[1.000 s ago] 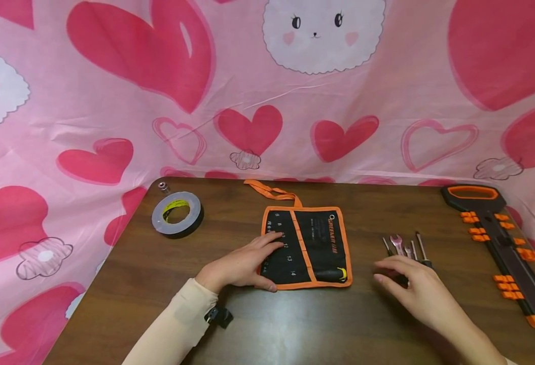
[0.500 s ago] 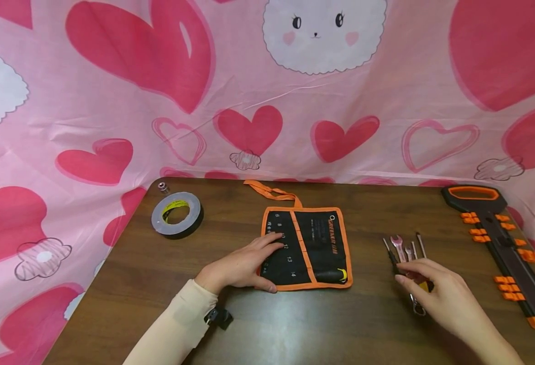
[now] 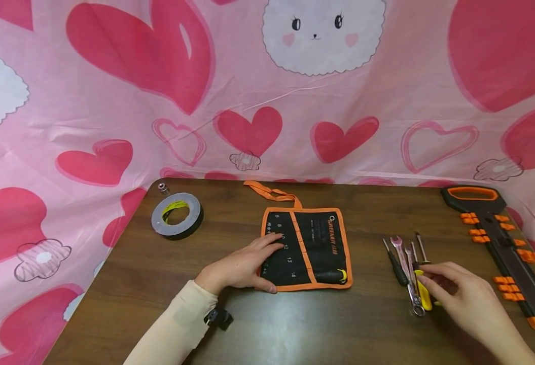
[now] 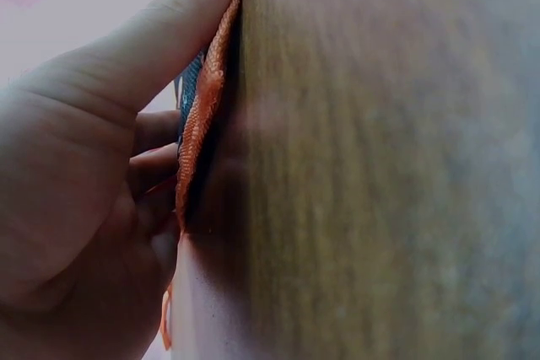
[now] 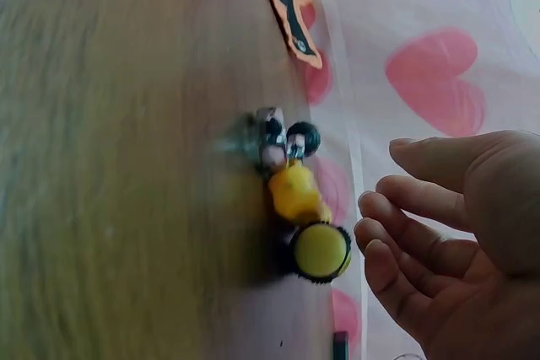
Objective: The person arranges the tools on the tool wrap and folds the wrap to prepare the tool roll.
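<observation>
My left hand (image 3: 242, 264) rests flat on the left side of a black tool pouch (image 3: 317, 238) with orange trim, fingers extended; its thumb lies at the pouch's orange edge (image 4: 202, 115) in the left wrist view. A yellow-and-black handle end shows in the pouch's lower right corner. My right hand (image 3: 470, 296) hovers at the right side of a small tool cluster, fingers loosely bent and apart from the tools in the right wrist view. The cluster has a black-handled screwdriver (image 3: 398, 268), wrenches (image 3: 403, 258) and a yellow-handled screwdriver (image 3: 424, 294). Another screwdriver's shaft (image 3: 421, 247) runs towards the hand, its handle partly hidden.
A roll of grey tape (image 3: 194, 218) lies at the left, with a small metal socket (image 3: 163, 187) behind it. Along the right edge of the wooden table (image 3: 230, 329) lies a black rack (image 3: 504, 248) with orange clips. A heart-patterned pink cloth (image 3: 294, 106) hangs behind.
My right hand has moved right across the tools, uncovering the black-handled screwdriver, wrenches and yellow handle. The left hand and pouch stay put.
</observation>
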A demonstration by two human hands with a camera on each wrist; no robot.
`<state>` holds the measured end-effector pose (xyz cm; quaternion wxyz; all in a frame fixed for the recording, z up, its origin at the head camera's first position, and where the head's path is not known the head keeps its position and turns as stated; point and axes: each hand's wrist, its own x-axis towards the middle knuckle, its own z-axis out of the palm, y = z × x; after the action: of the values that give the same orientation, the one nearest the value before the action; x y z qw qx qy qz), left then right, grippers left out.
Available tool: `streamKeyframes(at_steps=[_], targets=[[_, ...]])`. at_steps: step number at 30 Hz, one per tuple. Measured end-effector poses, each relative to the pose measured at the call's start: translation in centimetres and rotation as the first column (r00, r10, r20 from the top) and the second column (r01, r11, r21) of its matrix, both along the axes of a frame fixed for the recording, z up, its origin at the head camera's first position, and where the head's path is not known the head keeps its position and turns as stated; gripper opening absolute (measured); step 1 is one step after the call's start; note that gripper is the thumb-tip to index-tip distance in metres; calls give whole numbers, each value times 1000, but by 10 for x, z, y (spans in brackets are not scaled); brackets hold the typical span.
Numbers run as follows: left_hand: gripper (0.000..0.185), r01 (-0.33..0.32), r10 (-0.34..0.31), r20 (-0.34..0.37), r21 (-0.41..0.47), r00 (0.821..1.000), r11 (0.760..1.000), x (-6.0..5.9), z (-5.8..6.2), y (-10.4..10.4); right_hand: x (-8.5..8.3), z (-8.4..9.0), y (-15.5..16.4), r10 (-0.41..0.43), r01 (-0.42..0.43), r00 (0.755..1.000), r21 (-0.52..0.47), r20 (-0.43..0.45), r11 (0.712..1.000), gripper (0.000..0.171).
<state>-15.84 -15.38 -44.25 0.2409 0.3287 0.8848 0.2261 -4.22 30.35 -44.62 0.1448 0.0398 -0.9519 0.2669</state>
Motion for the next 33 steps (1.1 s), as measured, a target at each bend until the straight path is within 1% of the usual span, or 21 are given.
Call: streamKeyframes(at_steps=[2, 8, 12, 15, 17, 19, 21, 24, 28, 33], targets=[[98, -1, 1, -1, 1, 1000, 1000, 0, 0, 0, 0, -1, 3, -7, 7, 1000, -6, 3, 1000, 23], [99, 4, -4, -5, -1, 1000, 1000, 0, -1, -1, 0, -4, 11, -47, 46, 998, 17, 31, 999, 21], [99, 4, -4, -2, 0, 1000, 1000, 0, -2, -1, 1, -6, 15, -59, 58, 998, 23, 14, 998, 22], [99, 3, -3, -2, 0, 1000, 1000, 0, -2, -1, 1, -8, 18, -74, 73, 997, 30, 28, 997, 24], [99, 4, -4, -2, -1, 1000, 1000, 0, -1, -1, 0, -8, 20, -94, 91, 993, 49, 71, 995, 25], [99, 5, -5, -4, -1, 1000, 1000, 0, -1, 0, -1, -8, 21, -114, 105, 985, 72, 132, 992, 28], [98, 6, -6, -4, 0, 1000, 1000, 0, -1, -1, -3, -7, 22, -129, 113, 971, 92, 200, 989, 33], [98, 5, -5, -1, 0, 1000, 1000, 0, -1, -1, -6, -5, 23, -144, 115, 941, 110, 306, 987, 44], [98, 3, -3, 4, 0, 1000, 1000, 0, -1, -1, -10, 0, 25, -148, 104, 891, 125, 429, 987, 54], [99, 8, -8, 1, -5, 1000, 1000, -1, -2, -1, -12, 3, 26, -136, 95, 831, 103, 539, 990, 63]])
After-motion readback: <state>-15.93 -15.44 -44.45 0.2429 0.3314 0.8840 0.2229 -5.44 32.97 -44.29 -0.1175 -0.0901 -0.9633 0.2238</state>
